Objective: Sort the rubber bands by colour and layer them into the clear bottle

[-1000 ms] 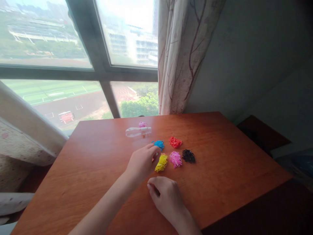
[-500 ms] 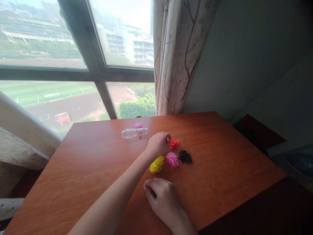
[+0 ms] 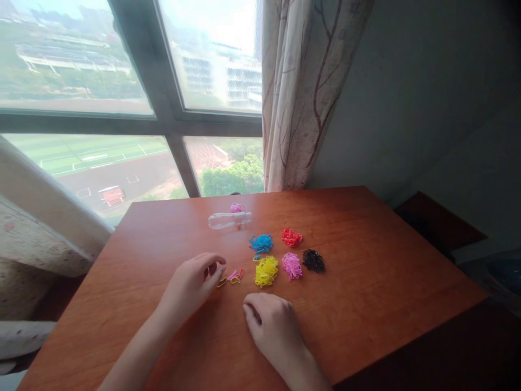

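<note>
My left hand [image 3: 198, 278] hovers low over the table, thumb and forefinger bent toward each other; whether a band sits between them I cannot make out. Beside its fingertips lie several loose rubber bands [image 3: 234, 277], pink, red and yellow. My right hand [image 3: 273, 320] rests curled on the wood below the yellow rubber bands [image 3: 266, 271], its grip hidden. Around these are piles of blue rubber bands [image 3: 261, 243], red rubber bands [image 3: 292, 237], pink rubber bands [image 3: 292, 266] and black rubber bands [image 3: 313, 260].
Toward the window [image 3: 163, 125] lies a clear plastic bottle-shaped thing [image 3: 228, 219], with a pink bundle [image 3: 236, 207] behind it. The brown table [image 3: 366, 260] ends at the window side, and a patterned curtain [image 3: 301, 98] hangs beyond it.
My left hand has moved from the red pile back and left to the loose bands, uncovering the blue pile. The right hand stays in place. The view has shifted slightly.
</note>
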Demonstrator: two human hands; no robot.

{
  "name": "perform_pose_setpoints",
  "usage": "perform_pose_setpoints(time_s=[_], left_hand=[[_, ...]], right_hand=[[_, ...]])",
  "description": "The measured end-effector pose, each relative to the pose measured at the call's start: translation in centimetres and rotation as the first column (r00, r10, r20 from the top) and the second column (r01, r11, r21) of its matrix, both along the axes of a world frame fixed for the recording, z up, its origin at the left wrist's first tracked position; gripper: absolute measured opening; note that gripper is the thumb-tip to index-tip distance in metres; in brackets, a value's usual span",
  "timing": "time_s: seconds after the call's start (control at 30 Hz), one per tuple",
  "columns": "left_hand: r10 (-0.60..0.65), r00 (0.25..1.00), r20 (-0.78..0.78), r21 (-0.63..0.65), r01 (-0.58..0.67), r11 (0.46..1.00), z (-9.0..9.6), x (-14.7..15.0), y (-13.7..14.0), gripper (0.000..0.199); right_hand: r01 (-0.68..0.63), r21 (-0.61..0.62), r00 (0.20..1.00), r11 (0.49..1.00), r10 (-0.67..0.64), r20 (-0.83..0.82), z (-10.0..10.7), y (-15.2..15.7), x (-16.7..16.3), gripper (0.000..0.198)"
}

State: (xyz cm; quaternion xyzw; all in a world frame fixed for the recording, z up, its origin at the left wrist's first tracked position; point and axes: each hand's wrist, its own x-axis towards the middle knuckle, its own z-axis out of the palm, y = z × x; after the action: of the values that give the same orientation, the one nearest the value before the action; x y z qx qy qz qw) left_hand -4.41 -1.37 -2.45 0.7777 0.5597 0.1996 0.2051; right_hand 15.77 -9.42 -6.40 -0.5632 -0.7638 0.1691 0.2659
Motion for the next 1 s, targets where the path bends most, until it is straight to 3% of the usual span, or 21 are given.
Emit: perform_pose_setpoints(time_s=[0.23, 0.4, 0.73, 1.0], left_hand=[[0.005, 1.0, 0.024, -0.022, -0.005, 1.0, -1.6, -1.6, -2.5, 0.023], [0.006, 1.0, 0.015, -0.052, -0.005, 0.999, -1.8, -1.8, -2.7, 0.022], [0.0, 0.993, -0.114, -0.136, -0.016, 0.991, -1.0, -1.6, -3.0, 0.018], [-0.013, 0.99, -0.142, -0.141, -0.007, 0.99, -1.1, -1.6, -3.2, 0.016]], right_hand=[[0.138, 0.039, 0.984, 0.99, -0.141, 0.107, -0.4, 0.1, -2.2, 0.013], [0.239, -0.021, 0.954, 0.971, -0.231, 0.192, 0.2, 0.4, -3.9, 0.011], [0.276, -0.112, 0.914, 0.955, -0.224, 0.339, 1.2, 2.3, -5.2, 0.01], [0.271, -0.083, 0.922, 0.959, -0.234, 0.308, 0.7, 2.5, -5.3, 0.012]])
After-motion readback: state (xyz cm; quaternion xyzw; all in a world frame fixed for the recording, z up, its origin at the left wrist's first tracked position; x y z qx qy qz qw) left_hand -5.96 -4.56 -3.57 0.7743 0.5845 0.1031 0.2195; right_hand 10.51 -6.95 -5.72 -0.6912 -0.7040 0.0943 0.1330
